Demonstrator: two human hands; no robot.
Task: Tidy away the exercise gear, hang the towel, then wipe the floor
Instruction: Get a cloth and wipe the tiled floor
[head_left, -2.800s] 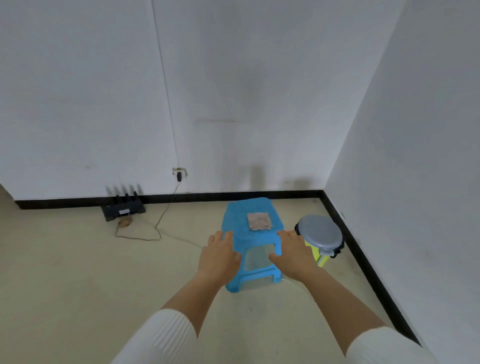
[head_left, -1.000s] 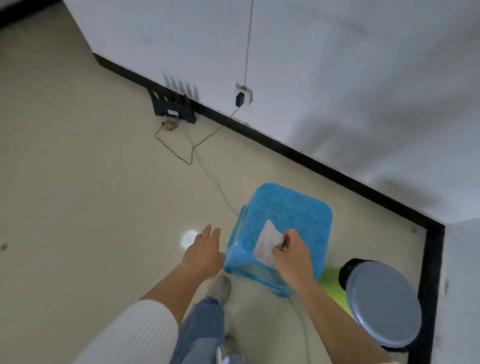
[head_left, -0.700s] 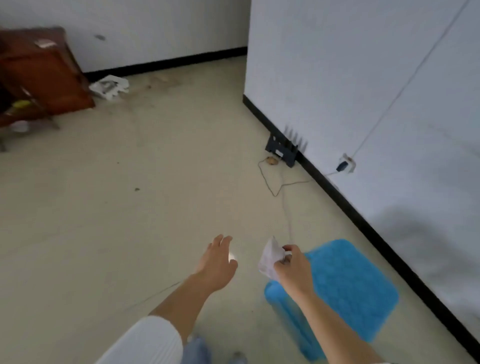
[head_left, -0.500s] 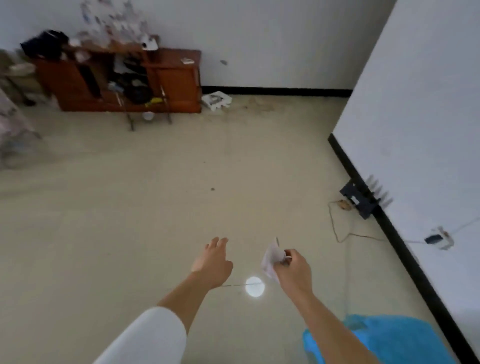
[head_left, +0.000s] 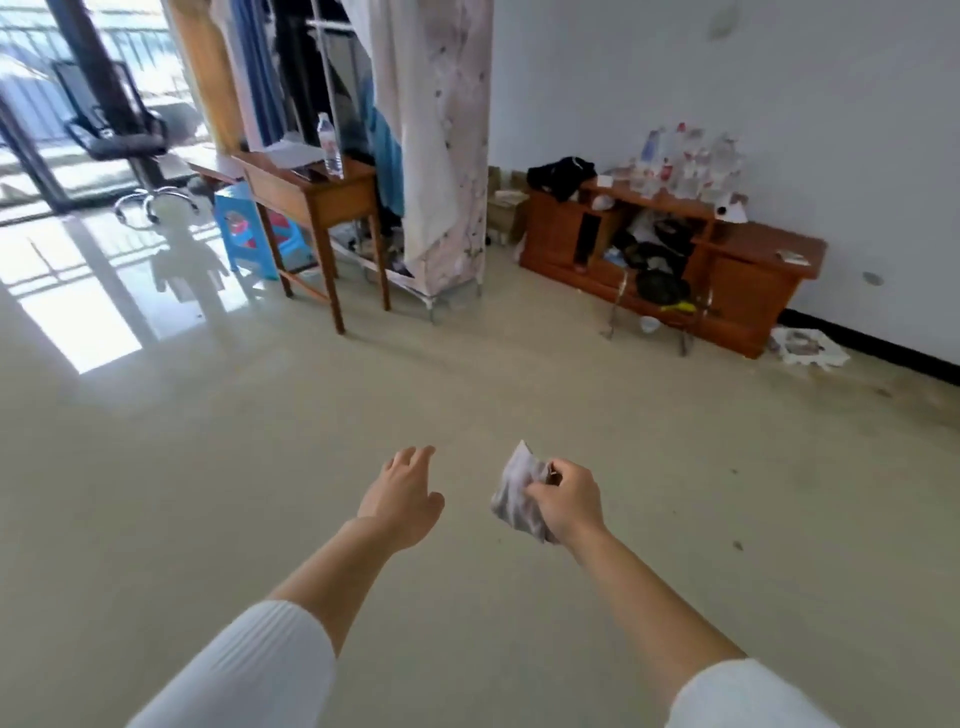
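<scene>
Far left, a wooden desk with a water bottle upright on top, black office chair behind it, blue stool by its legs, fabric wardrobe just right, cluttered low wooden cabinet far right, papers beside it.

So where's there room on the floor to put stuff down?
The floor is bare ahead of the right hand holding the cloth, up to the wooden desk and fabric wardrobe. It's crowded around the low cabinet, with papers lying beside it.

Beige floor, wooden desk, low cabinet
</scene>
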